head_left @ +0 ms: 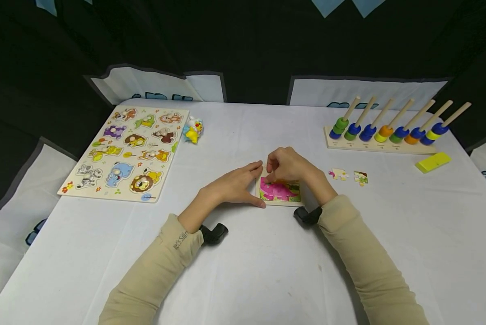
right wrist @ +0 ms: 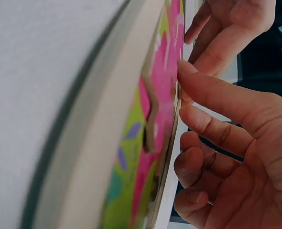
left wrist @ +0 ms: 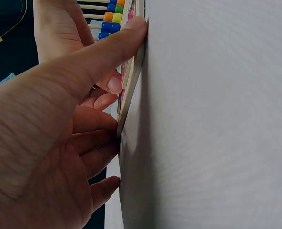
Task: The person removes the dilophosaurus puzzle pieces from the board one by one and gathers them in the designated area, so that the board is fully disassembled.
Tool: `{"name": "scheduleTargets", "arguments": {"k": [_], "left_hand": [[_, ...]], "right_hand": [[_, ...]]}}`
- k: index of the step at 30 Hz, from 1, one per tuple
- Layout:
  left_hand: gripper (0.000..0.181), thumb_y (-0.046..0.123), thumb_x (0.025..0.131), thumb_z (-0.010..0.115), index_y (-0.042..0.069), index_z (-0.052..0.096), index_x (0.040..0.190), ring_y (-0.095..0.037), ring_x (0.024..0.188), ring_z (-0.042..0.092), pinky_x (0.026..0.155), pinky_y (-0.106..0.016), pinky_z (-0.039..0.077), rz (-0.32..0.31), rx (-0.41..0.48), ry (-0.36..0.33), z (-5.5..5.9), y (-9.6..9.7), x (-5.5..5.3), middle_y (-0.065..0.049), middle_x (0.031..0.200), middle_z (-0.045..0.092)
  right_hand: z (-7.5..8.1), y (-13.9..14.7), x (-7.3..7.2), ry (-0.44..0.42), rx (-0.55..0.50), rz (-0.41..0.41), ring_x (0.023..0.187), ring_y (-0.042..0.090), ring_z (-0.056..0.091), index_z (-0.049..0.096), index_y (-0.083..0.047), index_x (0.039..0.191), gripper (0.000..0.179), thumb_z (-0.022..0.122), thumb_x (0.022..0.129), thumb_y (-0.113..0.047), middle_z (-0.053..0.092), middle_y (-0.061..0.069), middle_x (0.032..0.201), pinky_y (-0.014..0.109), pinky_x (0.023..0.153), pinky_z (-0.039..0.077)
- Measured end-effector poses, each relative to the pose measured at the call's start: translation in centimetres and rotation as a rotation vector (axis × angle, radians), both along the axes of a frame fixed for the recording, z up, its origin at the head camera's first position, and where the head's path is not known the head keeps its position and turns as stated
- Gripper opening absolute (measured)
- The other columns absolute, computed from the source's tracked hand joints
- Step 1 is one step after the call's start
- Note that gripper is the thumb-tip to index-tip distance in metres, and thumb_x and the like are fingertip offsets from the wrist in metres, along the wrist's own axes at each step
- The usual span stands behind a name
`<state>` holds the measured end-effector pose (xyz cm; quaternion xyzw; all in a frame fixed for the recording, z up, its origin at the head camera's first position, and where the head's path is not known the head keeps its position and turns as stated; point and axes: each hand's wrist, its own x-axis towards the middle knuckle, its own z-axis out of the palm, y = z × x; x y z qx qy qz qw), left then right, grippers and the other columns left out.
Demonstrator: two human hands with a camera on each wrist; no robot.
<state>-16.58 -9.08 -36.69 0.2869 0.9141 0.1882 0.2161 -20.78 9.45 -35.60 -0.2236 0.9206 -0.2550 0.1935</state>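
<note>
A small wooden jigsaw board point(head_left: 281, 203) lies on the table, its picture a pink dinosaur on green. My left hand point(head_left: 236, 184) rests along the board's left side, fingers stretched toward the far corner and thumb at the near corner. The left wrist view shows that thumb at the board's edge. With thumb and bent fingers, my right hand point(head_left: 287, 164) pinches a jigsaw piece at the far left part of the picture; the fingers mostly hide it. In the right wrist view, a pink piece point(right wrist: 153, 109) has an edge standing raised. Two loose jigsaw pieces point(head_left: 339, 174) lie to the right.
A large animal peg puzzle point(head_left: 129, 153) lies at the left, with a small toy chick point(head_left: 193, 130) beside it. A wooden bead counter point(head_left: 383, 142) with several pegs stands at the back right. Before it lies a yellow block point(head_left: 432, 162).
</note>
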Motion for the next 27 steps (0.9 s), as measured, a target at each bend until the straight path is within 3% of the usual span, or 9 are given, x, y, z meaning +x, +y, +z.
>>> {"name": "scheduleTargets", "arguments": {"k": [14, 22, 27], "left_hand": [[0.103, 0.053, 0.079, 0.073, 0.004, 0.020, 0.152, -0.018, 0.150, 0.013, 0.122, -0.035, 0.018, -0.005, -0.009, 0.004, -0.06, 0.00, 0.08, -0.005, 0.163, 0.011], [0.103, 0.052, 0.079, 0.073, 0.005, 0.019, 0.153, -0.021, 0.150, 0.015, 0.121, -0.036, 0.019, -0.012, 0.005, 0.009, -0.06, 0.03, -0.13, -0.008, 0.162, 0.011], [0.103, 0.052, 0.079, 0.074, 0.005, 0.019, 0.153, -0.021, 0.149, 0.016, 0.121, -0.036, 0.019, -0.013, 0.012, 0.009, -0.15, 0.00, -0.20, -0.009, 0.162, 0.013]], "right_hand": [[-0.20, 0.24, 0.06, 0.026, 0.013, -0.040, 0.072, 0.017, 0.051, 0.067, -0.007, 0.079, 0.020, 0.079, 0.078, -0.023, 0.060, 0.004, 0.072, 0.024, 0.062, 0.042], [-0.08, -0.27, 0.49, -0.066, -0.031, 0.047, 0.064, 0.013, 0.045, 0.066, -0.003, 0.088, 0.015, 0.073, 0.080, -0.014, 0.052, 0.002, 0.069, 0.023, 0.056, 0.035], [-0.22, -0.53, 0.64, -0.087, -0.026, 0.047, 0.062, 0.012, 0.042, 0.066, -0.002, 0.090, 0.011, 0.068, 0.081, -0.009, 0.050, 0.001, 0.068, 0.023, 0.055, 0.033]]}}
